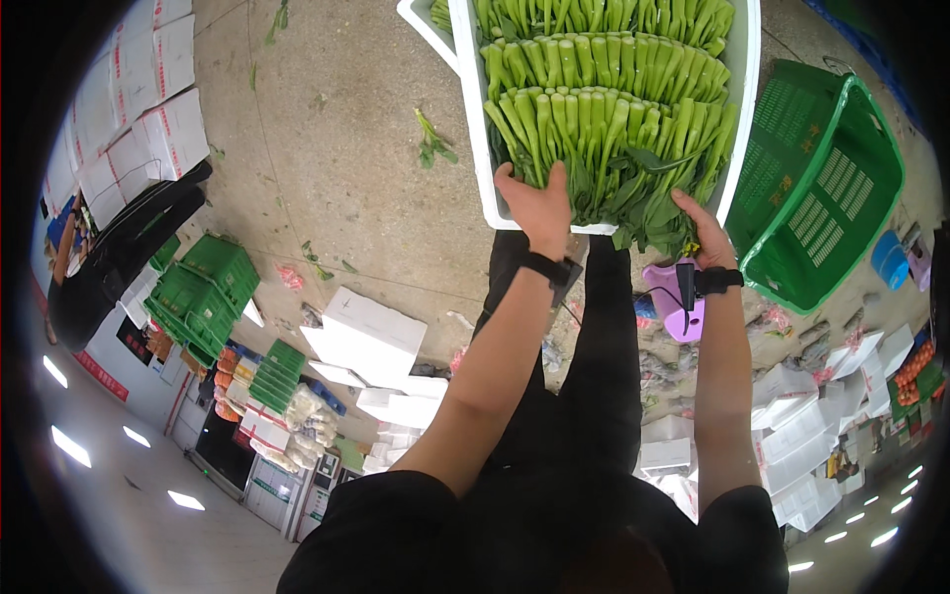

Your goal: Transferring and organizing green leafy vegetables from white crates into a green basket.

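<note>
A white foam box [740,119] at the top centre holds green leafy vegetables [594,124] in rows, pale cut stalks upward, dark leaves spilling toward the near edge. My left hand [534,203] grips the nearest row at its left end, thumb and fingers set among the stalks. My right hand [703,223] is closed on the leafy right end of that row, near a small yellow flower. Both wrists wear black straps with small devices. A purple plastic object [675,312] lies below my right hand, partly hidden by it.
A green crate [811,208] stands right of the box, near a blue container [889,259]. A second foam box [416,15] touches the left. Stacked green crates [208,287], white cartons [158,139], stray leaves [435,139] and a co-worker [104,272] in dark clothing are on the left.
</note>
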